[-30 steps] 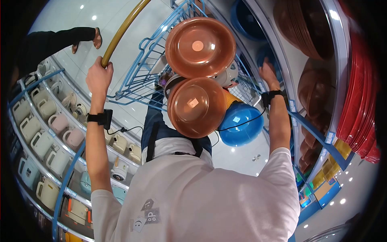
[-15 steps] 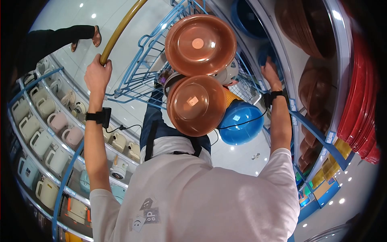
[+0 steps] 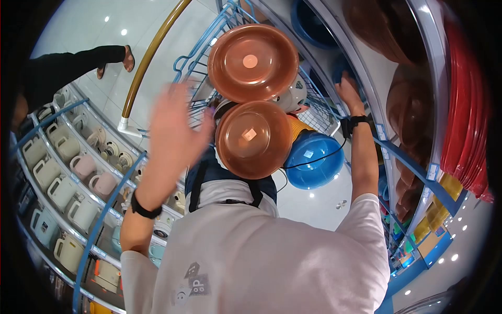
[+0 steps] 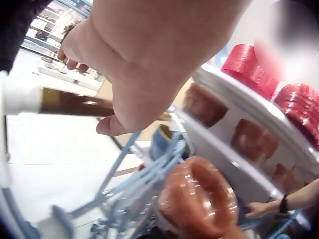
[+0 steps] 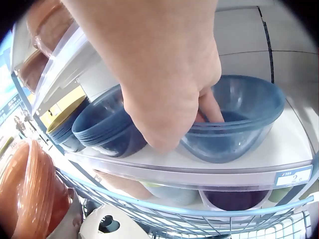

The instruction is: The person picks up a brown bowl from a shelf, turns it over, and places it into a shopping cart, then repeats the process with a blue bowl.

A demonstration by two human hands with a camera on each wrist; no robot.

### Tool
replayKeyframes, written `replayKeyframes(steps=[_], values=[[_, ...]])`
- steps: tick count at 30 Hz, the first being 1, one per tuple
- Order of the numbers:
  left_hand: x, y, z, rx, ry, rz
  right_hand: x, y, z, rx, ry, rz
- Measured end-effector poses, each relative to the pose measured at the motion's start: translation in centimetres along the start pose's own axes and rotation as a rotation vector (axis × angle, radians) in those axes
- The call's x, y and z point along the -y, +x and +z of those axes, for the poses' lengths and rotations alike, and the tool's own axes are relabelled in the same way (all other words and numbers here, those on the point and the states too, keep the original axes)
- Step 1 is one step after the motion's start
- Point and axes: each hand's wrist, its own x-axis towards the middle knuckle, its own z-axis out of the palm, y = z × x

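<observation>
My left hand (image 3: 175,131), blurred in the head view, is raised off the cart's brown handlebar (image 3: 149,63) with its fingers spread. In the left wrist view that hand (image 4: 144,69) hovers over the bar and holds nothing. My right hand (image 3: 349,94) reaches onto the shelf at right. From the right wrist view, this hand (image 5: 184,104) grips the near rim of a translucent blue basin (image 5: 234,144), fingers inside; the thumb is hidden. The basin stands on the shelf in a small stack. Two brown basins (image 3: 253,138) (image 3: 251,63) sit on the cart.
The blue wire cart (image 3: 196,63) stands before me, with a bright blue basin (image 3: 314,159) at its near side. Pitchers (image 3: 65,183) line the left shelves. Stacked brown basins (image 3: 413,110) and red ones (image 3: 465,110) fill the right side. A person's leg (image 3: 78,63) shows at upper left.
My left hand has let go of the handlebar and moved right and towards me, with its fingers opening. The right hand stays at the shelf's blue basin.
</observation>
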Motion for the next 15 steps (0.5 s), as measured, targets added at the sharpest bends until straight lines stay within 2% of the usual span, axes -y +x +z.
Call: replayKeyframes(steps=[1, 2, 3, 4, 5, 6, 7, 8, 10, 12, 13, 15], values=[[-3.8, 0.5, 0.0, 0.169, -0.306, -0.054, 0.1, 0.0, -0.4, 0.041, 0.015, -0.015], [-5.5, 1.0, 2.0, 0.308, -0.472, -0.016, 0.0, 0.3, -0.2, 0.036, 0.017, -0.025], [-7.6, 2.3, 3.5, 0.443, -0.602, 0.035, -0.2, 0.7, 0.2, -0.008, 0.010, -0.048], [-9.1, 3.4, 6.8, 0.570, -0.599, 0.051, -0.6, 0.5, 0.8, -0.047, 0.004, -0.060], [-11.4, 4.6, 9.1, 0.507, -0.625, 0.069, -1.2, 0.4, 1.5, -0.054, 0.006, -0.058], [-12.9, 6.4, 12.7, 0.569, -0.535, 0.103, -1.7, 0.6, 2.2, -0.118, 0.042, -0.108], [-14.3, 7.4, 16.8, 0.528, -0.602, 0.006, -2.2, 0.7, 2.3, -0.183, 0.074, -0.157], [-15.8, 9.6, 18.6, 0.695, -0.612, -0.097, -2.2, 0.5, 2.2, -0.147, 0.133, -0.117], [-17.4, 12.1, 25.6, 0.541, -0.622, -0.232, -2.4, 0.2, 2.5, -0.209, 0.220, -0.159], [-18.5, 14.4, 32.3, 0.541, -0.684, -0.299, -2.3, -0.2, 2.5, -0.227, 0.236, -0.192], [-18.8, 15.8, 34.1, 0.556, -0.740, -0.365, -2.3, -0.2, 2.8, -0.245, 0.227, -0.217], [-19.5, 17.0, 35.4, 0.611, -0.794, -0.386, -2.8, 0.0, 4.1, -0.248, 0.223, -0.207]])
